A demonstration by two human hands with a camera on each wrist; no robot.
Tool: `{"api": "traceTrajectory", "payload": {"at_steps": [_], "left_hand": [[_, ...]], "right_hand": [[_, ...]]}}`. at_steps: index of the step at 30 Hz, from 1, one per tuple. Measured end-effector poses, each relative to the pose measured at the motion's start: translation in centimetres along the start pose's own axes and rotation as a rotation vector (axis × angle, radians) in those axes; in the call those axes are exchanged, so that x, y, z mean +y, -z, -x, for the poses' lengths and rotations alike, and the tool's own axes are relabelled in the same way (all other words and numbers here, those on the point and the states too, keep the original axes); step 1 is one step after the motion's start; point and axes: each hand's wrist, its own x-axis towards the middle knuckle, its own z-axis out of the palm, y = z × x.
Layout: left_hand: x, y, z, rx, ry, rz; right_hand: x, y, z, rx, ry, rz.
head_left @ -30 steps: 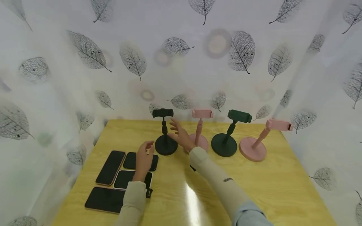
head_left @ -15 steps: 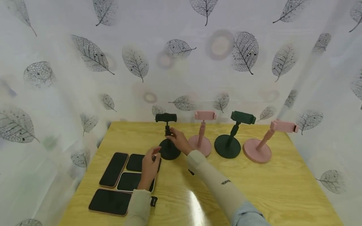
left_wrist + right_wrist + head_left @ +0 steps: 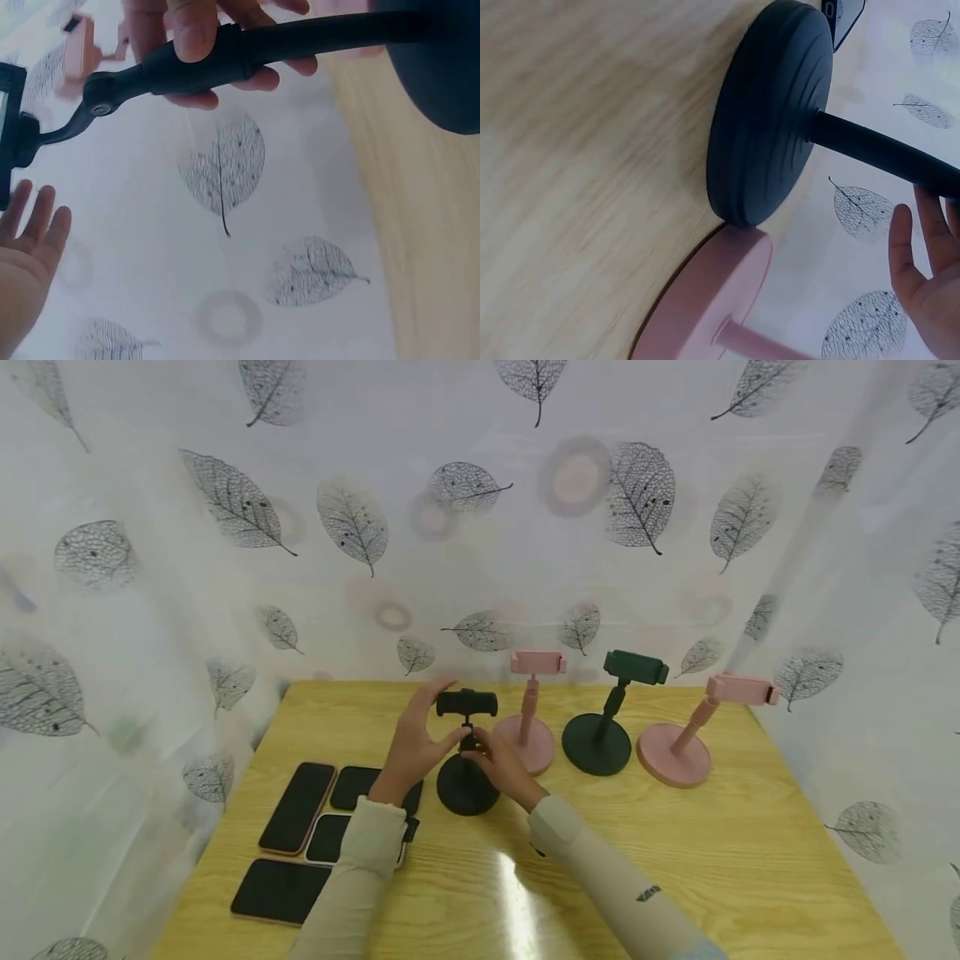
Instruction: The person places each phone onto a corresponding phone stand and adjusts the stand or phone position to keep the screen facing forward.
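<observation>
A black phone stand [image 3: 467,785] with a round base and a clamp head stands left of the other stands. My right hand [image 3: 507,770] grips its stem, thumb and fingers on either side in the left wrist view. My left hand [image 3: 415,741] is spread around the left of the clamp head [image 3: 467,702], thumb near the stem and fingers by the clamp's left end. In the left wrist view the left hand's fingers [image 3: 37,225] are straight, just below the clamp. I cannot tell whether they touch it, or whether the base rests fully on the table.
A pink stand [image 3: 527,745], a dark green stand [image 3: 597,745] and another pink stand [image 3: 674,756] line the right. Several dark-screened phones [image 3: 297,807] lie at the left, partly under my left arm. A leaf-patterned curtain [image 3: 480,568] hangs behind the wooden table [image 3: 675,860].
My right hand has reached the black stand's stem and gripped it. The stand has come nearer and rightward. My left hand has moved from above the phones up to the clamp head and spread.
</observation>
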Motion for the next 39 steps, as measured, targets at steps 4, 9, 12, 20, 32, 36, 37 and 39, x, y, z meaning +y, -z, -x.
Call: {"api": "traceTrajectory", "payload": {"at_steps": [4,9,12,20,32,36,37,39], "left_hand": [[0.7,-1.8,-0.3,-0.008,-0.153,-0.001],[1.5,-3.8,-0.3,0.041,-0.236,-0.007],[2.2,-4.7,-0.4,0.077,-0.256,-0.043],[3.3,-7.2,-1.2,0.179,-0.344,-0.092],[4.4,-9.7,-1.1,0.09,-0.368,-0.034],[5.0,-10.1,-1.1,-0.008,-0.26,0.111],[5.3,-10.2,-1.2,-0.05,-0.214,0.165],[5.9,-10.2,-1.5,-0.134,-0.109,0.281]], "right_hand": [[0.0,1.0,2.2,-0.009,0.022,-0.006],[-0.1,2.1,4.5,0.035,0.017,0.043],[0.0,2.6,5.5,0.045,0.006,0.055],[0.3,3.8,8.0,0.121,-0.045,0.125],[0.5,5.0,10.7,0.151,-0.055,0.118],[0.9,5.4,11.3,0.176,-0.041,0.121],[0.9,5.5,11.4,0.185,-0.03,0.124],[1.0,5.8,11.5,0.199,-0.005,0.134]]}}
